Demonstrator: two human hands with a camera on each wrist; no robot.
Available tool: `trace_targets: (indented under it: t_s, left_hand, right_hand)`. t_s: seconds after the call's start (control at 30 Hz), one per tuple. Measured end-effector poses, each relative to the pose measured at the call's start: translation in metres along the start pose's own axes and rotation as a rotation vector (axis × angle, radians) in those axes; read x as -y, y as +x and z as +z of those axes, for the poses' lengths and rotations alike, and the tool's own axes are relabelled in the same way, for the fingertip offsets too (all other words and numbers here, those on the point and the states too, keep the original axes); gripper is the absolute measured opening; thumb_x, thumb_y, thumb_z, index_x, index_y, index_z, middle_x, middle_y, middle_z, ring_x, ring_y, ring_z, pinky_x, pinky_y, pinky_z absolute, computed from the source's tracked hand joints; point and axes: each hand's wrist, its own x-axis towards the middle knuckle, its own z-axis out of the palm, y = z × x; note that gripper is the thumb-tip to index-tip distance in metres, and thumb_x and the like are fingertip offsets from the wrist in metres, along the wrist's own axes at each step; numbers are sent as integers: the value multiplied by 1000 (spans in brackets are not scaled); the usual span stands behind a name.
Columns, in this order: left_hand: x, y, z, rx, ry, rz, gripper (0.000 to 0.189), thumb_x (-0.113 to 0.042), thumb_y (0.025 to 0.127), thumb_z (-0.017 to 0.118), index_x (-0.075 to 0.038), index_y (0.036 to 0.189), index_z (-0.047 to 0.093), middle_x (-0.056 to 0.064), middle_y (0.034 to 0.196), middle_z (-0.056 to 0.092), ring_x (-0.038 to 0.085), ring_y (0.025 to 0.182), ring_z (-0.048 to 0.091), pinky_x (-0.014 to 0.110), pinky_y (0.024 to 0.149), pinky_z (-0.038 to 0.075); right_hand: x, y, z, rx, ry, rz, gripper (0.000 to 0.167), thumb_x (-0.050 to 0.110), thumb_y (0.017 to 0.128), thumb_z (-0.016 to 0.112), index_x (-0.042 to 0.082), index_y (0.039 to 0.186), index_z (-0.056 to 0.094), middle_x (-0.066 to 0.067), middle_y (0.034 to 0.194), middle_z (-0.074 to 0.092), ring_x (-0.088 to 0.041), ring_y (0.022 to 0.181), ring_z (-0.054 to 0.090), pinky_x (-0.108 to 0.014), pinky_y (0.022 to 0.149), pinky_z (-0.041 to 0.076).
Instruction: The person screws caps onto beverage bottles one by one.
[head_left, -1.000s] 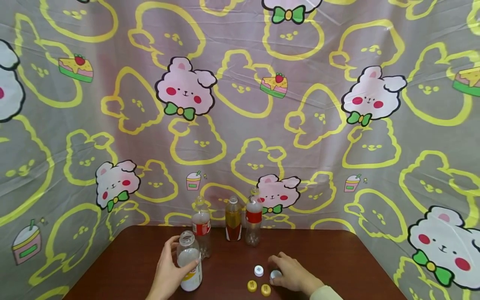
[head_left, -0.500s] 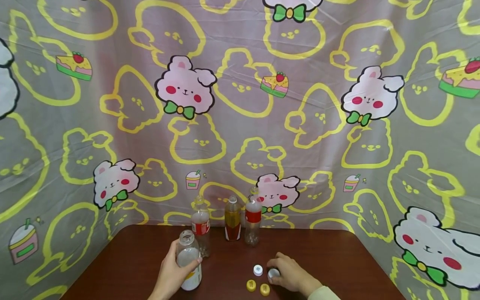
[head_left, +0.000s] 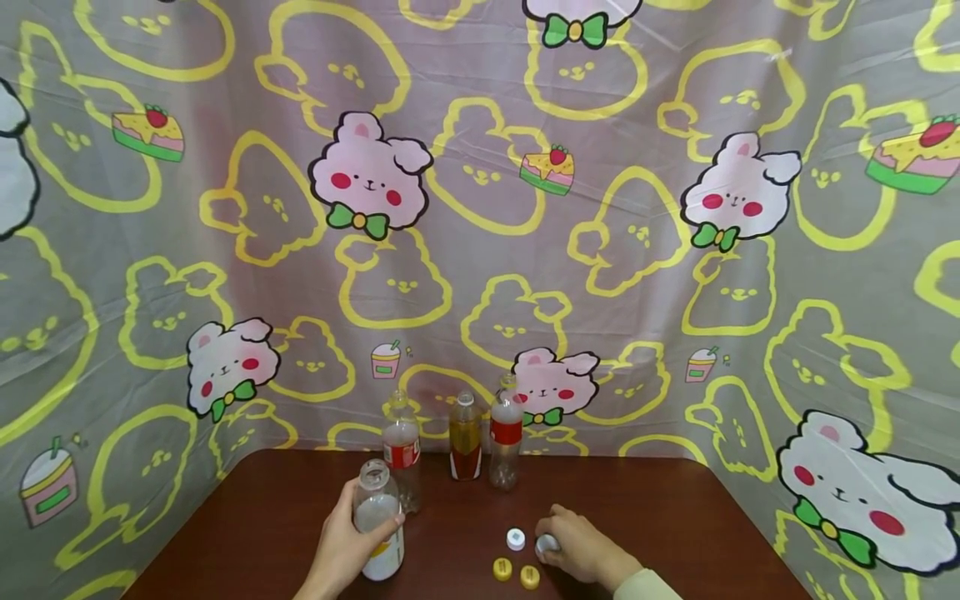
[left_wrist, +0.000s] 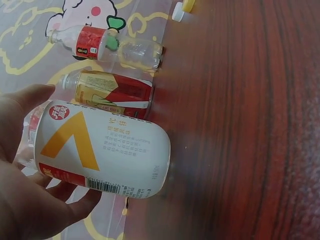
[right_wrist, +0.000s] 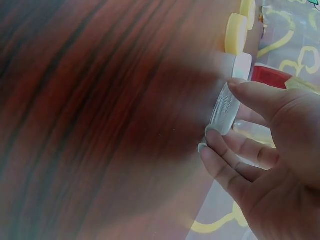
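My left hand [head_left: 341, 542] grips a wide-mouthed bottle [head_left: 384, 557] on the left side of the table, thumb on one side and fingers round the other. The bottle has no cap on its mouth; its white label [left_wrist: 107, 150] bears an orange chevron. At the right, my right hand [head_left: 581, 546] pinches a translucent whitish bottle cap [right_wrist: 226, 111] between thumb and fingertips, low at the tabletop. Beside that cap lie a white cap [head_left: 516, 539] and two yellow caps, one nearer [head_left: 502, 569] and one to its right [head_left: 529, 577].
Behind the left hand stands a clear bottle with a red label [head_left: 402, 458]. Further back are an amber and red labelled bottle [head_left: 466, 442] and another red-labelled clear bottle [head_left: 506, 442]. A patterned curtain [head_left: 480, 250] hangs behind the dark brown table [head_left: 637, 492].
The right hand's fingers have drawn in slightly on the whitish cap, which now shows more tilted. The left hand keeps its hold on the bottle, and the other caps lie as before.
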Motion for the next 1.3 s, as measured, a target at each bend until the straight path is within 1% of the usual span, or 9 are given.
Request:
trace_targets:
  t_s: [0.17, 0.33, 0.57, 0.7, 0.8, 0.9, 1.0, 1.2, 1.3]
  left_hand:
    - [-2, -1, -1, 12, 16, -3, 83, -39, 75, 92, -11, 140, 49, 12, 125, 66, 26, 105, 65, 45, 83, 53]
    - [-3, -1, 0, 12, 4, -5, 80, -38, 74, 92, -12, 138, 50, 10, 122, 67, 24, 104, 65, 42, 82, 53]
    - [-9, -3, 2, 43, -26, -19, 79, -37, 73, 93, -15, 137, 52, 7, 118, 68, 21, 101, 65, 39, 80, 53]
    - [-14, -5, 4, 58, -33, 0, 79, -37, 73, 93, -15, 138, 52, 6, 121, 68, 20, 103, 65, 40, 82, 53]
    - [-19, -7, 4, 79, -56, 20, 78, -35, 74, 93, -15, 138, 52, 6, 121, 68, 20, 102, 66, 39, 81, 54]
    - [-24, -8, 5, 103, -78, 30, 77, -34, 74, 92, -15, 138, 52, 6, 120, 68, 19, 101, 66, 39, 80, 54]
    - [-29, -9, 6, 126, -92, 39, 77, -34, 75, 92, -15, 138, 52, 6, 120, 68, 20, 102, 66, 40, 80, 55]
    - [-36, -13, 12, 173, -112, 66, 74, -33, 75, 92, -16, 136, 54, 7, 120, 68, 20, 103, 66, 42, 81, 55]
    - [-38, -16, 17, 221, -122, 76, 74, -32, 76, 92, -14, 137, 52, 9, 121, 67, 21, 102, 66, 44, 80, 55]
  right_hand:
    - [0, 0, 0, 10, -1, 18, 9, 17, 90, 79, 15, 94, 71, 3, 90, 53, -8, 75, 55, -29, 64, 49]
    - [-3, -1, -2, 7, 23, 17, 7, 18, 93, 76, 15, 94, 70, 4, 91, 52, -9, 76, 54, -30, 65, 49]
    - [-5, -4, -8, -13, 94, -40, 6, 17, 95, 72, 11, 95, 69, 4, 88, 53, -8, 77, 50, -26, 66, 44]
    - [-9, -5, -13, -1, 161, -48, 12, 16, 98, 69, 5, 103, 70, 4, 88, 54, -8, 77, 49, -25, 66, 44]
    - [-12, -6, -17, -8, 208, -30, 20, 18, 99, 68, 2, 109, 70, 4, 90, 54, -5, 79, 51, -25, 67, 47]
    - [-15, -7, -20, -35, 248, -11, 25, 21, 100, 67, 0, 113, 70, 4, 90, 54, -3, 80, 52, -26, 68, 49]
    - [-15, -9, -24, -84, 280, -4, 25, 22, 100, 67, 1, 113, 70, 4, 90, 53, -2, 79, 52, -24, 68, 49]
    - [-10, -16, -33, -192, 314, -42, 20, 20, 99, 69, 5, 111, 70, 3, 91, 57, -3, 79, 56, -23, 68, 50]
    - [-5, -18, -37, -208, 330, -45, 22, 22, 99, 69, 5, 113, 70, 2, 96, 59, -3, 81, 56, -23, 70, 50]
